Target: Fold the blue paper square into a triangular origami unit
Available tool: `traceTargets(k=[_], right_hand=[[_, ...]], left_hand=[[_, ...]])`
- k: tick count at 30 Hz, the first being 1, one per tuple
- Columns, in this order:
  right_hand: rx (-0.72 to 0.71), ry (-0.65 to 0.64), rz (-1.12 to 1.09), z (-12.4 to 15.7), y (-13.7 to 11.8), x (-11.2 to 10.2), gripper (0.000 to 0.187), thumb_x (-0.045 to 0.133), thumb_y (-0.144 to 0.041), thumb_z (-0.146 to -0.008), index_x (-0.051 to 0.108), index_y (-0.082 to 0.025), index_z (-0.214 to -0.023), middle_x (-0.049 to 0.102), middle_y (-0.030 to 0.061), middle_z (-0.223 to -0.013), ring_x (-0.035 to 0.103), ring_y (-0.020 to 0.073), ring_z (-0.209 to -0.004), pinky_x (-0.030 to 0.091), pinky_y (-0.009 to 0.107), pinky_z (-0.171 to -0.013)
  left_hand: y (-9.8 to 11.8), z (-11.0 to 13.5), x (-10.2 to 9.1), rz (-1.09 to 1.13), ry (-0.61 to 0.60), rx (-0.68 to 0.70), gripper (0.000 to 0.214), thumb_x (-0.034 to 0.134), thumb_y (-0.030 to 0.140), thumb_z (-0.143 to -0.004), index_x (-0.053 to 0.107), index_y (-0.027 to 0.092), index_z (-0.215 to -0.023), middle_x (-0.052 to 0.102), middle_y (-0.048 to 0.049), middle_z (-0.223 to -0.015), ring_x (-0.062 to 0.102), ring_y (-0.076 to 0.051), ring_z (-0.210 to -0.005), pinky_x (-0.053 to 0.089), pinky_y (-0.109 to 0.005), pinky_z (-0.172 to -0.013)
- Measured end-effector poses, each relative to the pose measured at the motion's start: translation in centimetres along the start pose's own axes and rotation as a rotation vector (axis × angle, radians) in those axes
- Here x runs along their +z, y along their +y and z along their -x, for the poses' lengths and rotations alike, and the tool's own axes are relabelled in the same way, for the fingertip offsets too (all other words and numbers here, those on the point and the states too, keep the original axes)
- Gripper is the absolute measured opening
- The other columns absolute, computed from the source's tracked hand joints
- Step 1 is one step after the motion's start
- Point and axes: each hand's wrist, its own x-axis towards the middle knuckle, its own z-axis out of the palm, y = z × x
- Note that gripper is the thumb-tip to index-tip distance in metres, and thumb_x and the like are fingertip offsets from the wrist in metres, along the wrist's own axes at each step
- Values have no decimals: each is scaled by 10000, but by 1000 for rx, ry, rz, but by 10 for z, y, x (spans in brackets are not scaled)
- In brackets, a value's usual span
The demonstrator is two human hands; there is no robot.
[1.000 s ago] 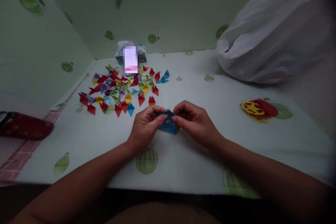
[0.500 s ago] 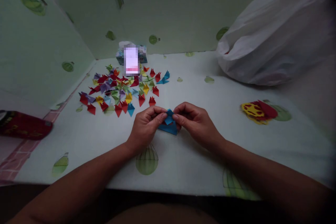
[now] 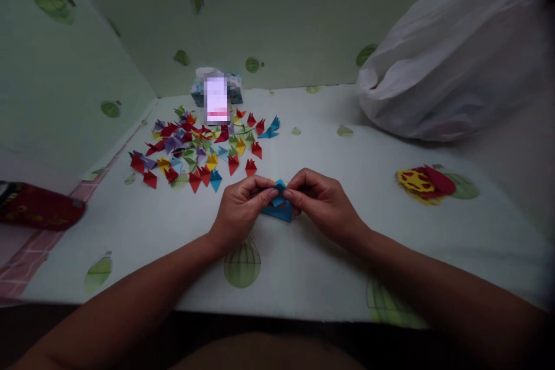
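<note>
A small folded piece of blue paper [image 3: 278, 199] is held up between my two hands over the middle of the table. My left hand [image 3: 241, 208] pinches its left side between thumb and fingers. On the right side, my right hand [image 3: 323, 202] grips it the same way, fingers curled. Beneath the hands lies more blue paper [image 3: 280, 213], partly hidden by them. Folded paper cranes [image 3: 199, 150] in red, blue, yellow, green and purple lie in a loose spread beyond my left hand.
Behind the cranes a lit phone [image 3: 217, 98], its screen blurred, leans on a tissue box [image 3: 236, 88]. A white plastic bag [image 3: 433, 69] fills the back right. Red and yellow cut-outs [image 3: 427, 182] lie at right; a red can [image 3: 41, 206] lies at the left edge.
Hardly anything differs. My thumbs have shifted slightly on the blue paper, and the whole view has moved a touch.
</note>
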Motion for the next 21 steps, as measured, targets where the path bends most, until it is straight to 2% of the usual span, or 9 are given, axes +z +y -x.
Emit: traceTargets(k=[5,14,21], right_hand=[[51,-62,-62,-3,1,-1,297,772,-416,-825,633,-154,-817,619,2,-722,551,103,-603,459,238,-549],[57,-78,-78,-3,-3,-2,247,748,-381,-845,640,-159,-827,619,-6,-705,561,101,-598,471,241,-564],[-35,12,61,2,-1,-1,253,700,-373,-887,601,-166,-781,580,-8,-675,545,115,-605,443,263,-574]], left_hand=[[1,0,-1,-8,-4,11,79,816,230,-765,767,173,-792,753,7,-726,667,-90,-655,540,-176,-640],[-1,-2,-3,-17,-8,29,70,799,234,-789,766,177,-810,754,8,-735,671,-86,-663,543,-169,-642],[-2,-2,-2,-23,-17,38,111,812,244,-770,739,168,-807,751,-3,-747,677,-102,-678,554,-188,-642]])
